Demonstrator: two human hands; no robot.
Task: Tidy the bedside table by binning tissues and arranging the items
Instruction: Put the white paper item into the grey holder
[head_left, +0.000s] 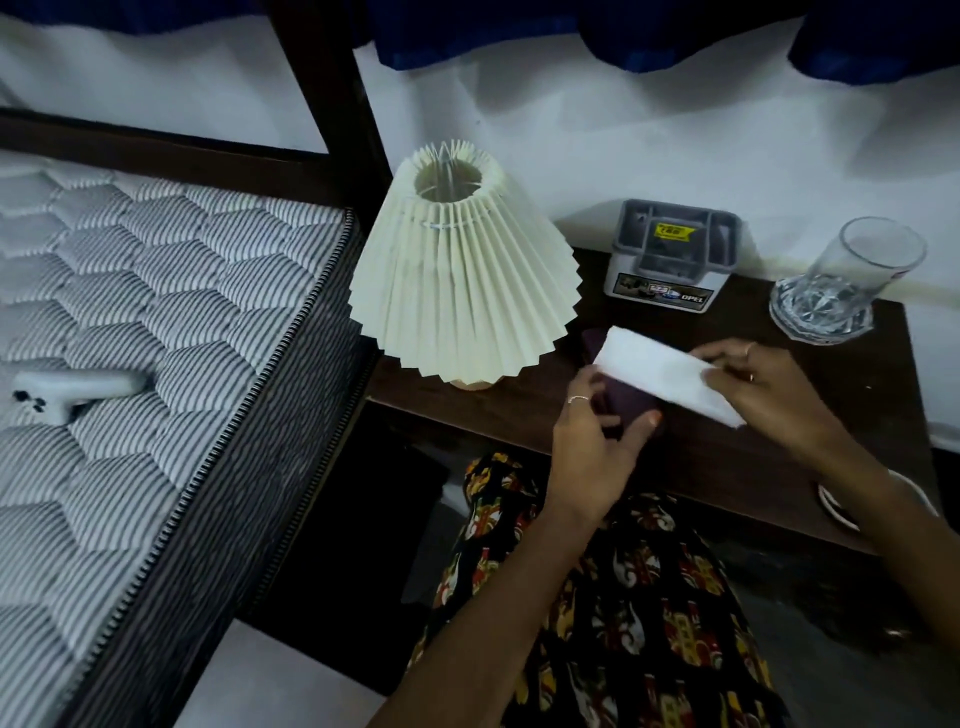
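A white folded tissue (660, 371) is stretched over the dark wooden bedside table (727, 457). My right hand (763, 395) pinches its right end. My left hand (597, 441) touches the tissue's left end and grips a dark purple flat object (621, 402), which lies partly under the tissue. A cream pleated lamp (462, 275) stands at the table's left end. At the back sit a grey plastic organiser box (672, 254) and a clear drinking glass (847, 280).
A bed with a striped quilted mattress (156, 312) lies to the left, with a white handled object (78, 389) on it. A white rimmed dish (841, 512) peeks out at the table's right front edge. White wall and blue curtain are behind.
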